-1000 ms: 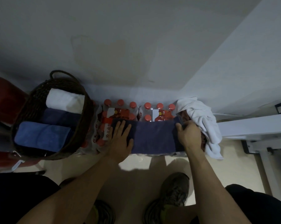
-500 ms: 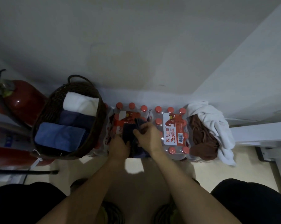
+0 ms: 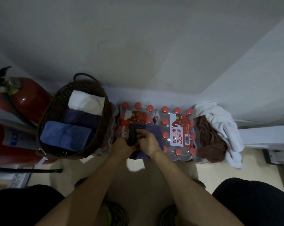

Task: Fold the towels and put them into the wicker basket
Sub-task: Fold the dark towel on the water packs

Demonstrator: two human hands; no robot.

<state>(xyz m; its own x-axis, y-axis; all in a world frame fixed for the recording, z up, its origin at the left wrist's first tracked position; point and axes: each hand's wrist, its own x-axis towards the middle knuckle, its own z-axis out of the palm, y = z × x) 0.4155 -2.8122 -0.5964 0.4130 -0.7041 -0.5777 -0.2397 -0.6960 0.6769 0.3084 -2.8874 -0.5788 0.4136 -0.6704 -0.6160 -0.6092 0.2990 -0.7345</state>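
**Half-length towel, both hands at its left edge**

Since a second earlier, the right hand [image 3: 148, 141] had crossed from the towel's far-right end to its left end, carrying that end over so the dark towel [image 3: 151, 130] lay at half its spread length, and the red-capped bottles [image 3: 177, 128] on the right were uncovered.

Nearest, both forearms converged on the towel, which lay on the left bottle pack, just right of the basket [image 3: 56, 111]. The left hand [image 3: 122, 146] was curled onto the near-left corner; the right hand pinched the doubled edge, fingers bent around the cloth. Neither hand was spread flat.

To do this fold well, I judged the two layers should be squared edge to edge and the crease pressed flat before the next fold, since the bottle caps gave an uneven bed and the cloth could slip.

The towel's long axis now seemed to run near to far, with its gathered edge toward the basket, though the hands hid part of it.

Farther left, the basket held three folded towels. Far right, a brown towel [image 3: 208, 139] and a white towel [image 3: 219, 121] lay crumpled, still unfolded.
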